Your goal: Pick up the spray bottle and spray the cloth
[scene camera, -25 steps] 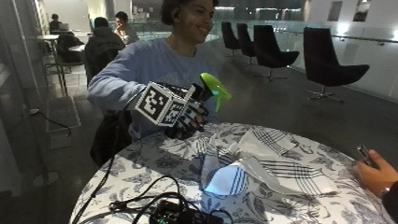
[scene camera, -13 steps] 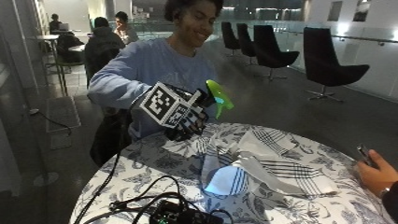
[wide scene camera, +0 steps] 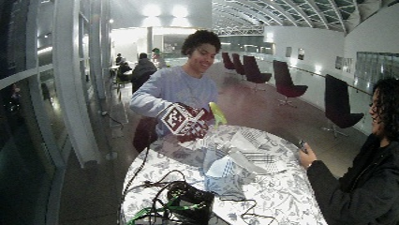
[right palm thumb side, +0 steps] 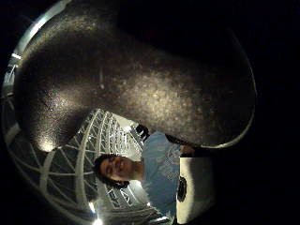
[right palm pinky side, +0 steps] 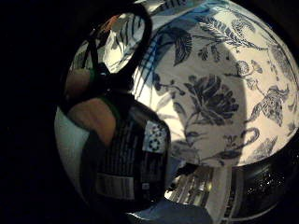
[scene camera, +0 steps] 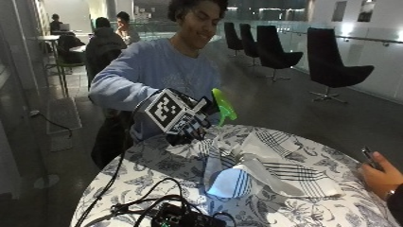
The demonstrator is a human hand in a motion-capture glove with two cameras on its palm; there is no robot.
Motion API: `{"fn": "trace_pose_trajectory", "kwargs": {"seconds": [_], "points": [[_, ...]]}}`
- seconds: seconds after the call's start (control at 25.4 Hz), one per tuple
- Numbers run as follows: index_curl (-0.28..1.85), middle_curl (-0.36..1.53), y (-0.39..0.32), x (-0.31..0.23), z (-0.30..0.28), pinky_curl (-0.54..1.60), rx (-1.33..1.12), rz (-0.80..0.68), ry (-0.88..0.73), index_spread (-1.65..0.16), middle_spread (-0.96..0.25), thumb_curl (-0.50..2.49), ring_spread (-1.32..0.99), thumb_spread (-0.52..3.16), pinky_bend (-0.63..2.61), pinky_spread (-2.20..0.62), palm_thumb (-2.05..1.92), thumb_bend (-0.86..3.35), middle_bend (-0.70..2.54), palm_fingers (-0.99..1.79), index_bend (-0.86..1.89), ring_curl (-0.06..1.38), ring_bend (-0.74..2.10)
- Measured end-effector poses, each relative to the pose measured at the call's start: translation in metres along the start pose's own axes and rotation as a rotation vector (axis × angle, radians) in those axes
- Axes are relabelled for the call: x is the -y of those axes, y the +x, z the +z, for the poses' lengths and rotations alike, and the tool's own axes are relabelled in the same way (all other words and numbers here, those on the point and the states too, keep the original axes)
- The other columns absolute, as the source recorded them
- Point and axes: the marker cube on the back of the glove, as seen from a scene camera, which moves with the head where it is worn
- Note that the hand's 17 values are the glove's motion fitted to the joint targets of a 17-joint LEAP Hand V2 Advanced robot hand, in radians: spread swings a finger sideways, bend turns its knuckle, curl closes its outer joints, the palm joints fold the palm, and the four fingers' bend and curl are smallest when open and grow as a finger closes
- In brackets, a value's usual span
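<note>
My gloved right hand (scene camera: 188, 126) grips a spray bottle just above the far left edge of the round table (scene camera: 157, 165). The bottle's green spray head (scene camera: 222, 105) sticks up beside the glove and points toward the cloth. In the little finger side palm view the bottle's dark labelled body (right palm pinky side: 135, 163) lies against the palm, over the flowered tablecloth (right palm pinky side: 210, 93). The cloth (scene camera: 264, 161), white with dark stripes, lies crumpled in the middle of the table, just right of the hand. In the wide outside view, the hand (wide scene camera: 187, 124) is held beside the cloth (wide scene camera: 240, 157).
A black device with cables (scene camera: 182, 217) sits at the table's near edge. A dark rounded surface (right palm thumb side: 140, 84) fills much of the thumb side palm view. Dark chairs (scene camera: 334, 61) stand well behind the table.
The hand with the spray bottle has come down a little toward the table and the cloth. The cloth has not moved.
</note>
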Motion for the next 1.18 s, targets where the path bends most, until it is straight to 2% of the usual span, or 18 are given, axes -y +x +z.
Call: {"fn": "trace_pose_trajectory", "kwargs": {"seconds": [0.83,0.98,1.18], "points": [[0.41,0.47,-0.005,0.003,0.009,0.3,-0.013,0.041,-0.024,-0.19,-0.06,0.69,0.0,0.7,0.18,0.26,0.94,-0.03,0.25,1.07,0.13,0.38,0.41],[0.41,0.47,-0.018,0.001,0.011,0.3,0.025,-0.074,0.022,-0.19,-0.06,0.69,0.0,0.7,0.18,0.25,0.94,-0.03,0.25,1.07,0.14,0.39,0.41],[0.41,0.47,-0.049,-0.008,0.028,0.3,0.151,-0.386,0.083,-0.19,-0.06,0.69,0.01,0.71,0.17,0.25,0.95,-0.02,0.25,1.06,0.14,0.39,0.41]]}}
